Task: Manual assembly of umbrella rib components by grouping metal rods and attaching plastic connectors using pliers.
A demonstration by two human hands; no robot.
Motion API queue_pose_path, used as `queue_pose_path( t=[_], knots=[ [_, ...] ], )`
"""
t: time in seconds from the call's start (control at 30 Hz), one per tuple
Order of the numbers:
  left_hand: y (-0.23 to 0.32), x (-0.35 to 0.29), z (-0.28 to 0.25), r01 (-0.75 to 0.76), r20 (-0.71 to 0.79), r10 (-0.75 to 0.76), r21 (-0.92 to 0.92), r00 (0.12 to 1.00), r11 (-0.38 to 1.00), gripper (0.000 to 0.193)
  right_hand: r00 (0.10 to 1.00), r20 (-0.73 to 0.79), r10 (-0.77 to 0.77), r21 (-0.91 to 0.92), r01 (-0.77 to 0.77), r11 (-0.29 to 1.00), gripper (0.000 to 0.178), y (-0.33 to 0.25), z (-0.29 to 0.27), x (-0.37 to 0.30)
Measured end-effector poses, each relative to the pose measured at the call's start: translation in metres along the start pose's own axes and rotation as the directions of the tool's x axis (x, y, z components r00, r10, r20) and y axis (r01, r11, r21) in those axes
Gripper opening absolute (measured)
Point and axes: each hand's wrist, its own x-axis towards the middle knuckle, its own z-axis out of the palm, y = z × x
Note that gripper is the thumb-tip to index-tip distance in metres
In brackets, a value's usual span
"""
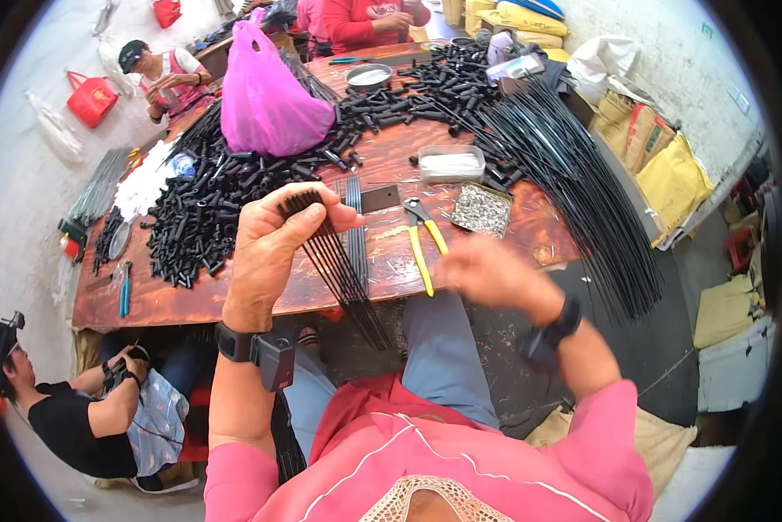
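Observation:
A row of thin black rods is pinched between the thumb and fingers of my left hand, their lower ends slanting out past the table's front edge. Just behind them, more thin rods lie side by side on the table next to a small dark plate. My right hand is smeared by motion, near the yellow-handled pliers; its fingers cannot be made out. Beyond it sit a square tin of small metal pieces and a clear tub of white stuff.
Black tubular pieces heap across the wooden table. A purple bag stands on it at the back left. Long black rods overhang the right edge. Blue-handled pliers lie at left. A person sits at lower left; others work across the table.

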Motion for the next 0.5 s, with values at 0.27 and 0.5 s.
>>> queue_pose_path(
  t=[0.27,0.5],
  knots=[
    [-0.003,-0.007,0.01,-0.038,-0.002,0.038,-0.04,0.999,0.998,0.018,0.905,-0.401,0.144,-0.486,-0.344,0.803,0.013,0.117,-0.097,0.113],
    [-0.003,-0.015,0.004,-0.115,-0.002,0.115,0.006,0.993,0.993,0.017,0.961,-0.255,0.11,-0.684,-0.259,0.682,0.015,0.1,-0.075,0.129]
  ],
)
